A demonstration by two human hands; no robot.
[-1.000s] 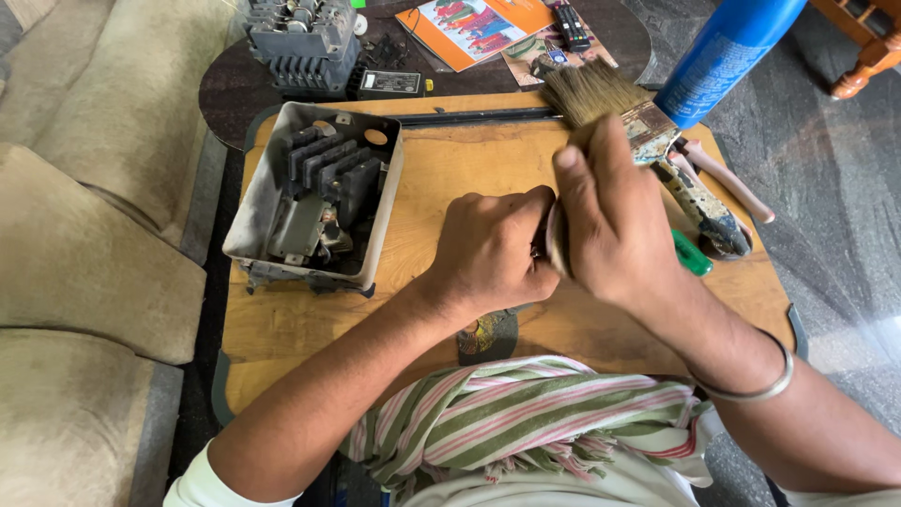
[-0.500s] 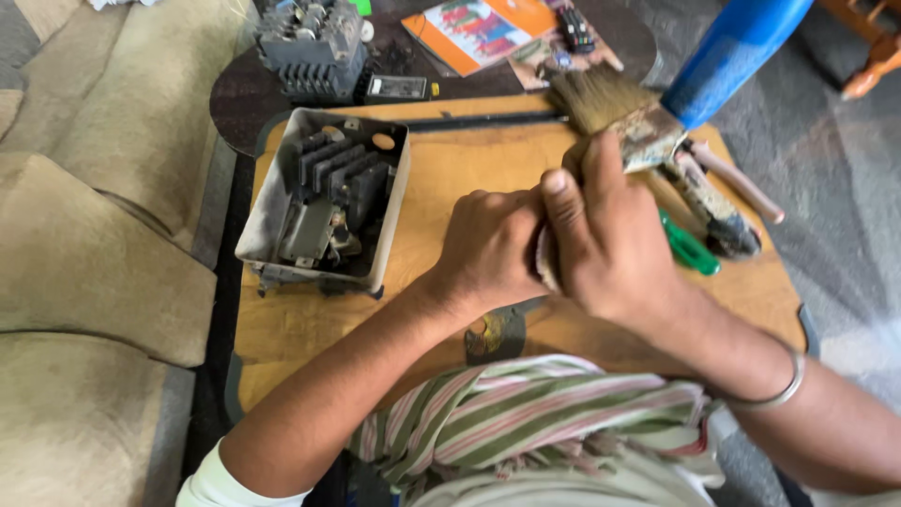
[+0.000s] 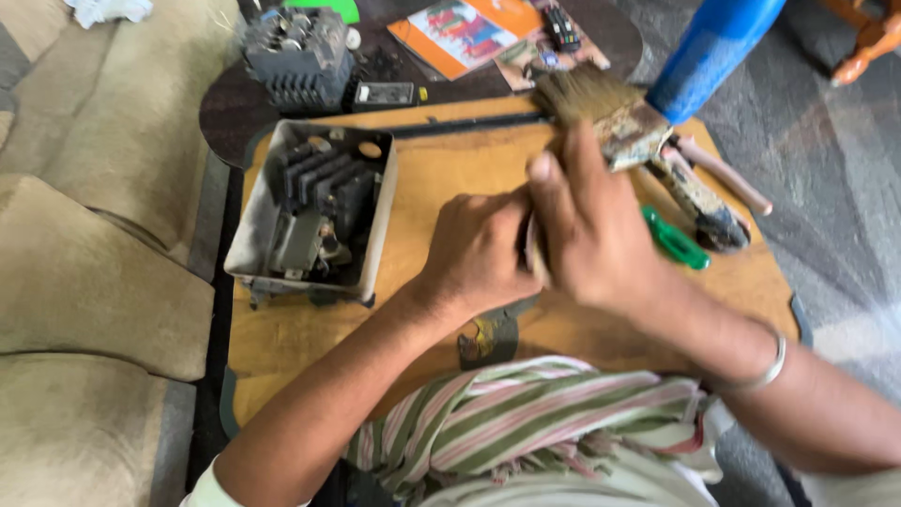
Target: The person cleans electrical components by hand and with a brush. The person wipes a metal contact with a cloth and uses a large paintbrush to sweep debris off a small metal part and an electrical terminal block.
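Over the wooden bench (image 3: 432,178), our hands meet around a small, thin-edged part (image 3: 533,252).
Left hand (image 3: 479,253) fisted, right hand (image 3: 591,239) wrapped over it; the blurred part, mostly hidden, is perhaps metal.

At twelve o'clock, an orange booklet (image 3: 460,36) with a colourful picture lies flat. Toward eleven, a small black box bears a pale rectangular label (image 3: 382,93). At one o'clock leans a blue spray can (image 3: 713,52), print blurred.
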